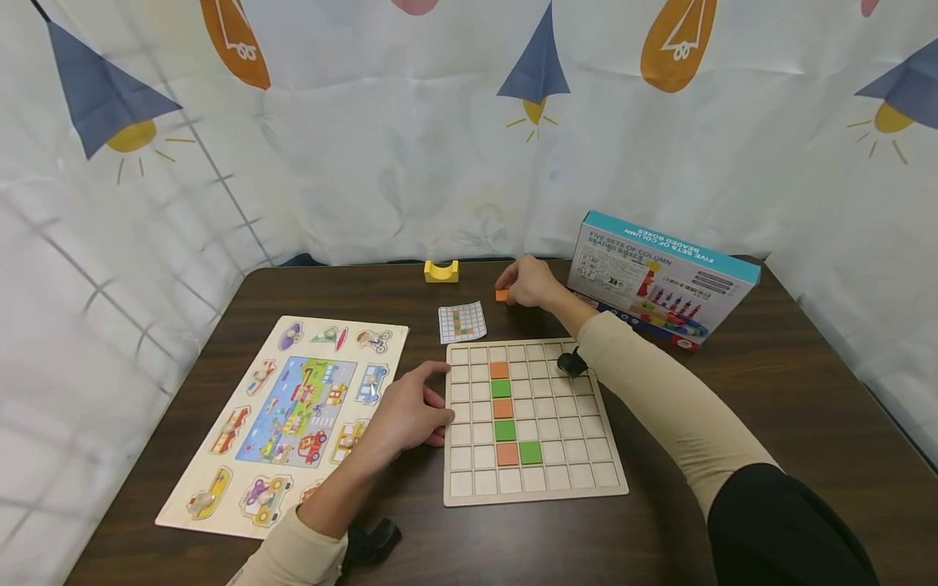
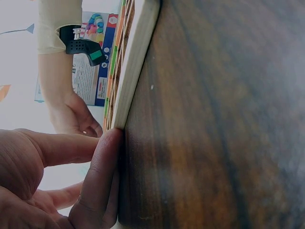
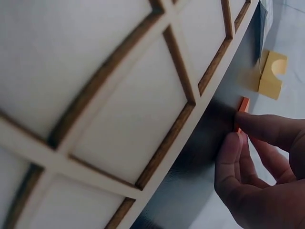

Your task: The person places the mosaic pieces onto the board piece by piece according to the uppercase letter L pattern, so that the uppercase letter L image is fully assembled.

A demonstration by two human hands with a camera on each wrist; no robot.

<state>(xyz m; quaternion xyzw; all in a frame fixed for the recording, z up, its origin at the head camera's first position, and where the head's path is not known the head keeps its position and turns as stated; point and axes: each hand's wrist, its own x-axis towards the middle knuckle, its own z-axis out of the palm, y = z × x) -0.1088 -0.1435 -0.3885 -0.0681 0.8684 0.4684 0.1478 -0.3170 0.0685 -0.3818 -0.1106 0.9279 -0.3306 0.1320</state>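
Note:
A wooden grid board (image 1: 535, 495) lies on the table, with several orange and green square tiles in a column and one green tile beside the lowest. My left hand (image 1: 406, 411) touches the board's left edge; in the left wrist view its fingertips rest against the pale side (image 2: 136, 71). Beyond the board's far edge, my right hand (image 1: 532, 281) pinches an orange square tile (image 1: 501, 295) between thumb and fingers. The right wrist view shows that tile (image 3: 245, 103) edge-on, partly covered by the fingers. A small printed pattern card (image 1: 472, 320) lies just behind the board.
A yellow block with a curved notch (image 1: 441, 277) stands at the table's back edge. The beaded-column toy box (image 1: 623, 277) leans beside the right forearm. On the left lies a picture puzzle board (image 1: 398, 335), partly under the left arm. Patterned curtains (image 1: 454, 163) enclose the table.

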